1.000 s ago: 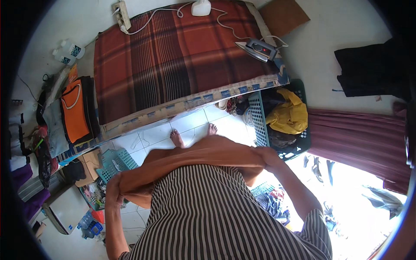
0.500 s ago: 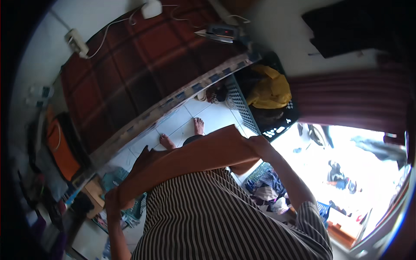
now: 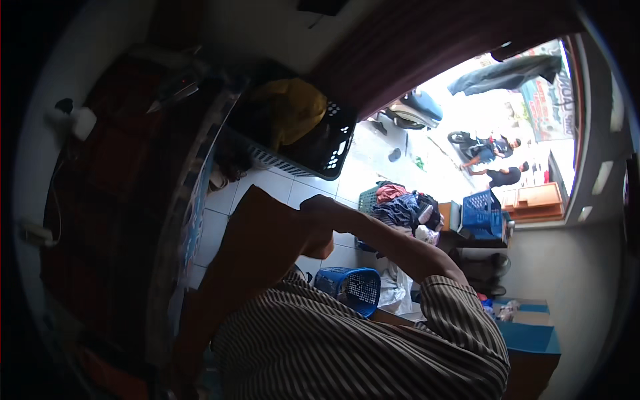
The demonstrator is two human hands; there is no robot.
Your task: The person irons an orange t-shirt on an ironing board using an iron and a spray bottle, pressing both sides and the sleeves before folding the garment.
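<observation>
A brown cloth point(image 3: 250, 257), which looks like a folded garment, stretches across the front of my striped shirt. At its far right end my right hand point(image 3: 321, 212) is closed on the edge, and a short flap hangs below the fist. The other end runs down to my left hand point(image 3: 183, 363), low at the left in deep shadow. That hand seems closed round the cloth, though its fingers are dim.
Left stands an ironing table with a dark plaid cover point(image 3: 100, 173) and an iron point(image 3: 179, 90) on it. Ahead is a dark crate point(image 3: 333, 170) holding yellow cloth. A blue basket point(image 3: 363, 293) and a laundry heap point(image 3: 400, 210) lie right. People point(image 3: 503, 175) are outside the bright doorway.
My view has swung to the right, showing more of the doorway and room. The cloth stays stretched between my hands and now slants more steeply, its right end higher.
</observation>
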